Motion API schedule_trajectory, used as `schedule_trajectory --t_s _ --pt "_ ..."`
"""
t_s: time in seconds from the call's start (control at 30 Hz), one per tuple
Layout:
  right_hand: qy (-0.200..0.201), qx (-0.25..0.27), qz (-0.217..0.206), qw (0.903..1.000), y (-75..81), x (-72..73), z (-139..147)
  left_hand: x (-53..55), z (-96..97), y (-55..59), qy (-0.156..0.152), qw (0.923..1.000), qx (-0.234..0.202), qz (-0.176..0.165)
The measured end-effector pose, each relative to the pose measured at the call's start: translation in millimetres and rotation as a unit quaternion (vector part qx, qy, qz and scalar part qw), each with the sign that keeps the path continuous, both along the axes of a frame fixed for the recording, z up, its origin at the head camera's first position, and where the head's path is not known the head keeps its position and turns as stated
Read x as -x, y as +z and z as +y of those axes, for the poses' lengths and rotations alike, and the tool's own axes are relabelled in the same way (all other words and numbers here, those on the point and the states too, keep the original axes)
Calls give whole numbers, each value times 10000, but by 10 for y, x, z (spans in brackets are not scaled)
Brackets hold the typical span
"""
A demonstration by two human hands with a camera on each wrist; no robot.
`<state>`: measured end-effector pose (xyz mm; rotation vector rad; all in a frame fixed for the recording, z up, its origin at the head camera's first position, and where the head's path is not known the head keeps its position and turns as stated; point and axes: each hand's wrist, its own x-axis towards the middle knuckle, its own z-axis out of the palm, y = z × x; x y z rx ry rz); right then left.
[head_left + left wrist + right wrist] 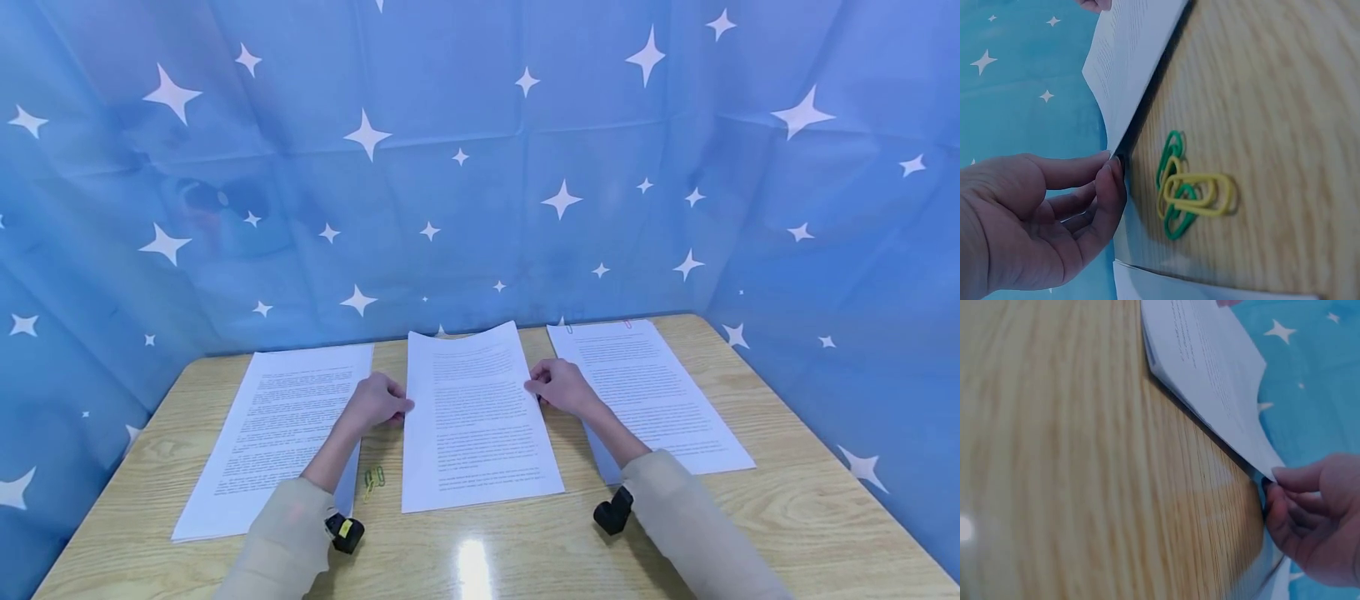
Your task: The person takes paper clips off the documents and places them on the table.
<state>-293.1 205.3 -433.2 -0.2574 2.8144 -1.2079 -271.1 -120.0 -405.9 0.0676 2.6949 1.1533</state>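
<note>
In the head view a stack of printed paper sheets (pixel 480 417) lies mid-table, its far edge bowed upward. My left hand (pixel 381 400) pinches its left edge between thumb and fingers; the left wrist view shows that hand (pixel 1054 219) at the paper's side (pixel 1141 56). On the opposite edge, my right hand (pixel 561 385) pinches the same stack, and the right wrist view has its thumb and fingertips on the sheets (pixel 1210 381). Green and yellow paper clips (pixel 373 478) lie on the wood beside the left hand, seen closer as a yellow clip (pixel 1200 194) over green ones.
Another printed stack (pixel 292 425) lies at the left, under the left forearm. At the right is a third stack (pixel 652 392) with a green clip (pixel 569 328) and a red clip (pixel 627 324) on its far edge. A blue starry curtain (pixel 465 167) hangs behind the wooden table (pixel 817 500).
</note>
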Motion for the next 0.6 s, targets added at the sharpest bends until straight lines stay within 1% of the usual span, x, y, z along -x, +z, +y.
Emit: schedule_trajectory --t_s 0.13,0.23,0.43,0.6 --pt "-68 -103 19 9999 21 -20 -26 17 -7 -23 45 10000 -13 -78" --pt "-103 -225 23 9997 41 -37 -32 17 -9 -18 75 9999 -50 -97" --pt "-136 -496 150 9986 90 -74 -34 -15 -22 38 155 9998 45 -70" --pt "-48 -354 130 9993 121 -110 14 -40 -37 71 181 9997 133 -64"
